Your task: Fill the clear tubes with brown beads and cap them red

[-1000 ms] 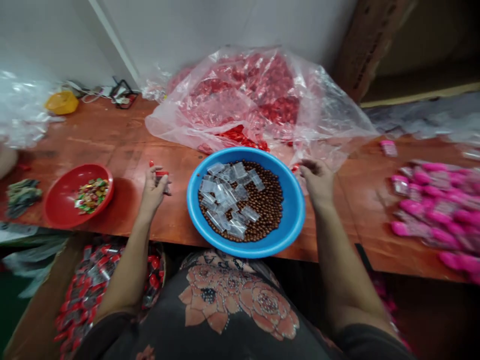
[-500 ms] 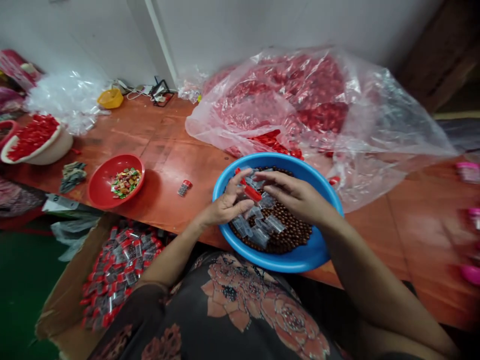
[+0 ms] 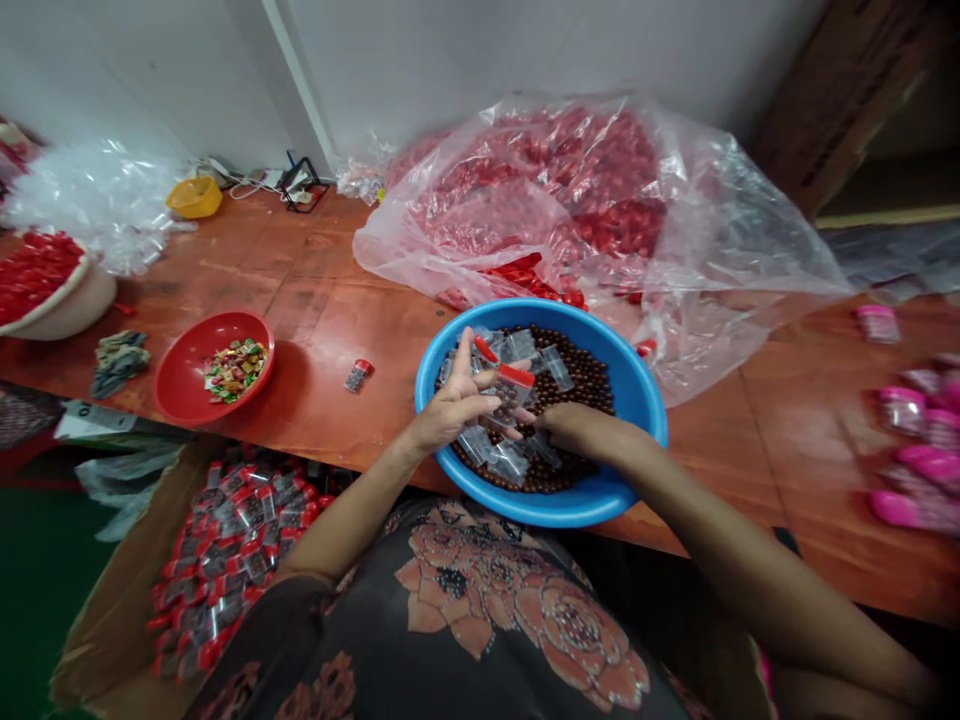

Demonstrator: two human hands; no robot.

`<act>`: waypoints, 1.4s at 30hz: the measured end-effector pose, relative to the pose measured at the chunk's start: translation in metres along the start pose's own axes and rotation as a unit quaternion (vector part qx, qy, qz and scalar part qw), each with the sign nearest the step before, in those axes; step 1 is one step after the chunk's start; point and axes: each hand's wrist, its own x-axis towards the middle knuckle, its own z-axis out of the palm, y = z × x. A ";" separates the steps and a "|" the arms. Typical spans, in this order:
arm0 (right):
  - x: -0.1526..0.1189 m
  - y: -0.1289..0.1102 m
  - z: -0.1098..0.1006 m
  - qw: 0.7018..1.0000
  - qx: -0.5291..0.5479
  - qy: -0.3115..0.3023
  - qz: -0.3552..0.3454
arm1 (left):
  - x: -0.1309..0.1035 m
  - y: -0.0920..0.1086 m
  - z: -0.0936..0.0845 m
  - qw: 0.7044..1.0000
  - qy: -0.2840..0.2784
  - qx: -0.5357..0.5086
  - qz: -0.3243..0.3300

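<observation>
My left hand [image 3: 450, 405] is closed on a small clear plastic jar with a red lid [image 3: 510, 390], above the blue basin [image 3: 637, 480]. A second red lid [image 3: 486, 349] sits by its raised index finger. My right hand [image 3: 574, 430] reaches down into the basin at the brown round balls [image 3: 596, 370]. Its fingertips are hidden, so I cannot tell what they hold. Several uncapped clear jars [image 3: 556, 367] lie on the balls around both hands.
A closed red-lidded jar [image 3: 358, 375] lies on the table left of the basin. Beyond it stands a red bowl of wrapped sweets [image 3: 172, 375]. A plastic bag of red lids [image 3: 600, 190] is behind. Below left, a cardboard box [image 3: 97, 610] holds filled jars; pink-lidded jars [image 3: 904, 408] lie right.
My right hand has dropped from beside my left hand down into the balls. The red-lidded jar in my left hand now shows clearly. The view has shifted slightly right.
</observation>
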 end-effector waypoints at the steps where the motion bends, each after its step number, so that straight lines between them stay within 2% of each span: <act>1: 0.000 0.000 -0.002 1.000 0.002 0.001 0.010 | 0.000 0.000 0.002 1.000 -0.003 -0.015 -0.005; 3: -0.001 0.003 -0.006 1.000 0.000 0.012 0.017 | 0.000 -0.002 0.005 0.999 0.000 -0.039 -0.018; 5: -0.006 0.007 -0.011 0.998 0.004 0.059 0.021 | -0.001 -0.004 0.008 0.998 0.009 -0.052 -0.033; 7: -0.015 0.009 -0.015 0.987 0.046 0.153 0.011 | 0.000 -0.006 0.010 0.997 0.017 -0.063 -0.047; 8: -0.020 0.009 -0.016 0.972 0.097 0.214 -0.004 | 0.000 -0.007 0.011 0.996 0.019 -0.070 -0.053; 10: -0.031 0.003 -0.017 0.911 0.255 0.319 -0.050 | 0.001 -0.009 0.013 0.994 0.020 -0.086 -0.064; 11: -0.037 -0.001 -0.017 0.869 0.340 0.351 -0.076 | 0.002 -0.011 0.014 0.993 0.020 -0.092 -0.070; 13: -0.044 -0.013 -0.016 0.791 0.469 0.378 -0.108 | 0.004 -0.013 0.017 0.992 0.025 -0.094 -0.083; 14: -0.047 -0.020 -0.015 0.768 0.502 0.380 -0.116 | 0.005 -0.015 0.019 0.992 0.028 -0.089 -0.087; 16: -0.048 -0.031 -0.012 0.748 0.519 0.394 -0.125 | 0.006 -0.019 0.022 0.993 0.033 -0.073 -0.092; 19: -0.047 -0.038 -0.005 0.755 0.492 0.417 -0.121 | 0.006 -0.024 0.025 0.994 0.034 -0.047 -0.089; 22: -0.046 -0.036 0.002 0.779 0.460 0.411 -0.117 | 0.005 -0.027 0.025 0.995 0.039 -0.037 -0.079; 27: -0.046 -0.025 0.009 0.822 0.342 0.407 -0.206 | 0.005 -0.020 0.028 0.993 0.070 -0.066 -0.072; 30: -0.044 -0.024 0.012 0.829 0.273 0.427 -0.237 | 0.008 -0.012 0.033 0.985 0.096 -0.113 -0.086; 35: -0.040 -0.030 0.018 0.837 0.191 0.441 -0.262 | 0.014 -0.003 0.040 0.968 0.106 -0.164 -0.158; 42: -0.040 -0.030 0.022 0.848 0.125 0.462 -0.228 | 0.014 -0.011 0.043 0.966 0.140 -0.136 -0.171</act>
